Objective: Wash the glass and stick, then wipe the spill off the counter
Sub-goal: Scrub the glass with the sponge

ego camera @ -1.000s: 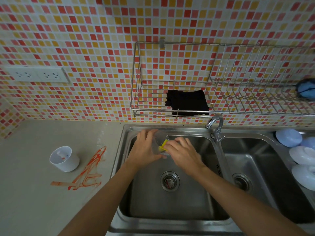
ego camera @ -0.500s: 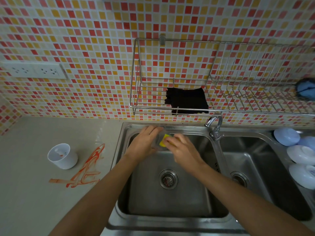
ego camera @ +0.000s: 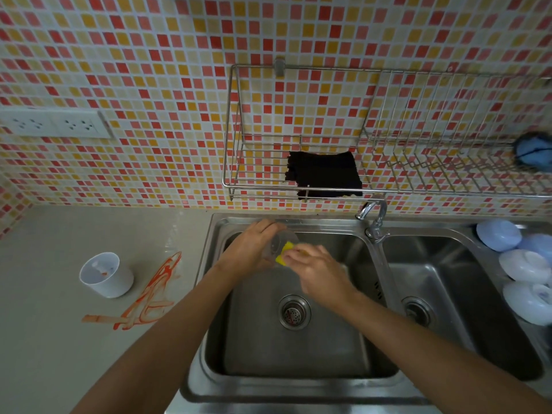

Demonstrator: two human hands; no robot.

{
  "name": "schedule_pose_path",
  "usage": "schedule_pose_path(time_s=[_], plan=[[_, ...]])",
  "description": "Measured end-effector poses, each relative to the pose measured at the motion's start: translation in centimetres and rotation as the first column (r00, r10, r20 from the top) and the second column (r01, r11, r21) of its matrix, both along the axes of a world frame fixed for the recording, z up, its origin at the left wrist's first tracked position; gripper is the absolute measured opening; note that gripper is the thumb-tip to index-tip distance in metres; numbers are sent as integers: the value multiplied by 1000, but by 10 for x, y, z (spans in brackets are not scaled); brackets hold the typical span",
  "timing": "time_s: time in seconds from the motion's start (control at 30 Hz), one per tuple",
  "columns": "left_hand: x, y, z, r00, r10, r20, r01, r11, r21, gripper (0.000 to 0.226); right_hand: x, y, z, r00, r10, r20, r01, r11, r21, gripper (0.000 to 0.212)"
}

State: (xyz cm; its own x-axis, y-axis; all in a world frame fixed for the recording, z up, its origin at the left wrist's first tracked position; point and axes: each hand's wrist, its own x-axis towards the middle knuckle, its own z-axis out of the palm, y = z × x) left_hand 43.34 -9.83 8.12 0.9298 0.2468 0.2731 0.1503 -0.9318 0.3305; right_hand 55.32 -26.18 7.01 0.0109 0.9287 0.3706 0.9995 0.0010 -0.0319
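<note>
Over on the far left of the counter (ego camera: 59,354), a white cup (ego camera: 105,274) is standing upright, and just beside it, to its right, the orange spill (ego camera: 146,297) is lying in streaks across the counter, reaching almost to the sink's rim. A flat stick (ego camera: 98,318) is lying at the near end of that spill, smeared with orange. Moving right, I am holding the clear glass (ego camera: 279,242) over the left basin of the sink (ego camera: 298,380) with my left hand (ego camera: 254,249), my fingers curling round its side. My right hand (ego camera: 319,271) is pressing a yellow sponge (ego camera: 283,253) against the glass, my fingertips pinching the sponge. Behind my hands, a black cloth (ego camera: 324,174) is lying in the wire rack (ego camera: 239,186) on the tiled wall, and the tap (ego camera: 375,216) is standing between the two basins. At the far right, several pale blue and white bowls (ego camera: 519,264) are sitting upside down beside the right basin.
</note>
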Motion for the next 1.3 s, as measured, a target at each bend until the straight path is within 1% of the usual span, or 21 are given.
schedule_pose_path(time_s=[0.07, 0.1, 0.13, 0.2, 0.27, 0.33, 0.4, 0.47, 0.5, 0.57, 0.6, 0.63, 0.7, 0.8, 0.9, 0.97, 1.07, 1.13, 1.17, 1.23, 1.3], plan=[[-2, 0, 1, 999, -31, -7, 31, 999, 11, 67, -13, -2, -9, 989, 36, -146, -38, 999, -7, 47], [-4, 0, -1, 999, -41, -13, 41, 999, 23, 67, -10, -4, -10, 981, 73, -177, -75, 997, -5, 47], [-5, -1, -3, 999, -46, -26, 47, 998, 31, 69, -2, -4, -8, 981, 105, -164, -109, 994, -15, 48], [-6, 0, -4, 998, -42, -52, 44, 999, 32, 75, 18, -4, -2, 989, 146, -28, -147, 988, -53, 46], [-3, 2, -2, 998, -36, -54, 37, 999, 16, 79, 27, -2, 1, 986, 130, 103, -121, 989, -89, 40], [0, 3, 1, 997, -44, -68, 44, 999, 4, 80, 24, 2, -2, 982, 103, 156, -93, 993, -71, 31], [1, 3, -1, 995, -45, -85, 44, 999, -19, 81, 21, 5, -6, 975, 112, 192, -108, 994, -33, 23], [-1, 4, -5, 998, -29, -52, 23, 994, -105, 81, 23, 7, -6, 969, 103, 224, -111, 993, 27, 15], [-3, 3, -7, 1000, -4, -29, -1, 987, -159, 82, 23, 8, -5, 970, 88, 225, -106, 992, 71, 15], [-6, 1, -9, 998, 67, -2, -66, 967, -245, 87, 23, 12, -3, 975, 56, 213, -89, 985, 148, 24], [-7, 0, -10, 996, 92, 15, -85, 958, -272, 88, 22, 14, -3, 979, 42, 200, -78, 982, 173, 29], [-8, -1, -12, 993, 113, 31, -99, 953, -288, 90, 21, 16, -4, 983, 31, 180, -65, 980, 187, 30], [-9, -5, -16, 985, 164, 44, -145, 949, -279, 94, 18, 19, -5, 991, -2, 134, -28, 975, 221, 21], [-7, -9, -22, 956, 293, 8, -283, 931, -228, 102, 10, 22, -4, 998, -53, 47, 40, 969, 245, 19], [-5, -12, -28, 929, 369, -16, -362, 901, -239, 104, -2, 24, -9, 998, -49, -38, 55, 981, 184, 17], [-4, -9, -31, 923, 384, 7, -372, 899, -229, 99, -7, 24, -13, 994, -44, -101, 60, 986, 156, 13], [-7, -2, -28, 949, 307, 72, -288, 937, -197, 86, -11, 25, -16, 988, -34, -154, 53, 991, 123, 9], [-10, 3, -22, 974, 216, 69, -202, 965, -167, 79, -9, 21, -15, 988, 21, -154, -12, 998, 62, 14], [-11, 6, -20, 983, 176, 53, -167, 975, -143, 78, -5, 18, -13, 990, 63, -123, -60, 998, 23, 21], [-12, 9, -16, 991, 135, -15, -135, 983, -120, 82, 13, 14, -4, 988, 151, 17, -149, 986, -71, 35], [-10, 9, -14, 991, 103, -80, -113, 983, -141, 89, 35, 16, 12, 968, 200, 150, -180, 974, -136, 42]])
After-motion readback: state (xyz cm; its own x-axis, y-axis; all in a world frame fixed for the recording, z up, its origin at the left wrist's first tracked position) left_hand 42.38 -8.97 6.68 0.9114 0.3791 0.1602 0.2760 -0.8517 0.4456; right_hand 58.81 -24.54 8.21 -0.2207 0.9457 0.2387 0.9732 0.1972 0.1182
